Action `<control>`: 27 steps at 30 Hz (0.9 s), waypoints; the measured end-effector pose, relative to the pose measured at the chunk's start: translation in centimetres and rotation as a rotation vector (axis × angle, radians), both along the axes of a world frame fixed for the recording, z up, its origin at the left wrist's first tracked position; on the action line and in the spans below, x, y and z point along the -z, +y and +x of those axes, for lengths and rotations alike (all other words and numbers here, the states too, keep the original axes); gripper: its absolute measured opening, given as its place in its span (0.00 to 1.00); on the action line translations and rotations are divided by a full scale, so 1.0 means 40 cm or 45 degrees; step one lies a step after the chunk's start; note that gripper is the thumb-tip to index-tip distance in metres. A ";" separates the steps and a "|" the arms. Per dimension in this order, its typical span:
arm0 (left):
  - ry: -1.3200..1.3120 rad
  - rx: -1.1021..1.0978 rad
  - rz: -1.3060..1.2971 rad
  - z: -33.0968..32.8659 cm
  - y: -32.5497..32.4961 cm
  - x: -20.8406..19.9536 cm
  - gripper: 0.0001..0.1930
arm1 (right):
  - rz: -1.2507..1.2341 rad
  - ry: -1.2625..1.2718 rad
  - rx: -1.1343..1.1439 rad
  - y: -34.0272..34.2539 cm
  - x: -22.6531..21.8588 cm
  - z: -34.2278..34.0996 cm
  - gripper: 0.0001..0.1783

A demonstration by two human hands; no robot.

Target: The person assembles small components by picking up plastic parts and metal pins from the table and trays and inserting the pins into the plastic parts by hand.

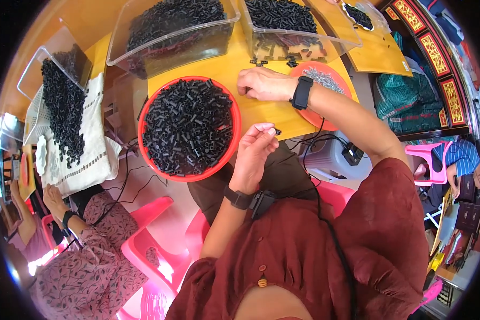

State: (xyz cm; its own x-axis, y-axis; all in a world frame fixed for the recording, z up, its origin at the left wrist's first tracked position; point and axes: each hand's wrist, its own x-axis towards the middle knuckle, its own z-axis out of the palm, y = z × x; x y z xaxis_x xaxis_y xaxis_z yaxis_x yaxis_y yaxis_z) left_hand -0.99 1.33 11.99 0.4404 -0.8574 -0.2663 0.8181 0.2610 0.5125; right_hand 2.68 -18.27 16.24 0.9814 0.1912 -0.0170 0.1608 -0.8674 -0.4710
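Note:
My left hand (255,150) is raised over my lap, thumb and fingertips pinching a small black plastic piece (278,132). Farther forward, my right hand (264,84) rests at the yellow tabletop with its fingers curled down; whatever is under them is hidden. Left of both hands sits a round red basin (237,140) heaped with short black plastic tubes (186,128). Beneath my right wrist lies a red plate (302,68) bearing a pile of small silvery metal parts (325,80).
Two clear plastic bins (197,56) (325,49) of black pieces stand at the table's back. Loose pieces (292,61) lie by the right one. At left, a co-worker's hand (52,198) is near a cloth (98,144) with more pieces. Black cables (317,138) hang beside my lap.

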 end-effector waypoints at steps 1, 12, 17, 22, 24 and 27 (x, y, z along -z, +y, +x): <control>-0.001 0.007 0.000 0.001 0.000 0.001 0.06 | -0.003 0.000 -0.008 -0.003 -0.001 -0.012 0.07; -0.037 0.015 0.031 -0.005 0.000 -0.013 0.06 | 0.098 -0.146 0.416 -0.050 -0.075 -0.143 0.08; -0.031 0.021 0.042 -0.004 0.001 -0.011 0.06 | -0.036 -0.054 0.515 -0.041 -0.073 -0.184 0.07; -0.023 0.022 0.040 -0.005 0.002 -0.011 0.06 | -0.019 -0.114 0.528 0.003 -0.039 -0.173 0.07; -0.001 0.012 0.057 -0.007 0.001 -0.015 0.06 | -0.017 -0.157 0.498 0.017 -0.027 -0.161 0.09; -0.003 0.019 0.041 -0.006 0.001 -0.016 0.06 | -0.018 -0.169 0.450 0.028 -0.004 -0.142 0.10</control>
State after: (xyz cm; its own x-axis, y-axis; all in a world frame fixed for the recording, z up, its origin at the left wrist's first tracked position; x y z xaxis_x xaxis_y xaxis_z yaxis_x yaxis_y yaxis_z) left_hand -1.22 1.37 12.62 0.4280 -0.8550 -0.2929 0.8205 0.2318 0.5225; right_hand -2.99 -17.14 16.41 0.9805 -0.1592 0.1149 -0.0907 -0.8864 -0.4540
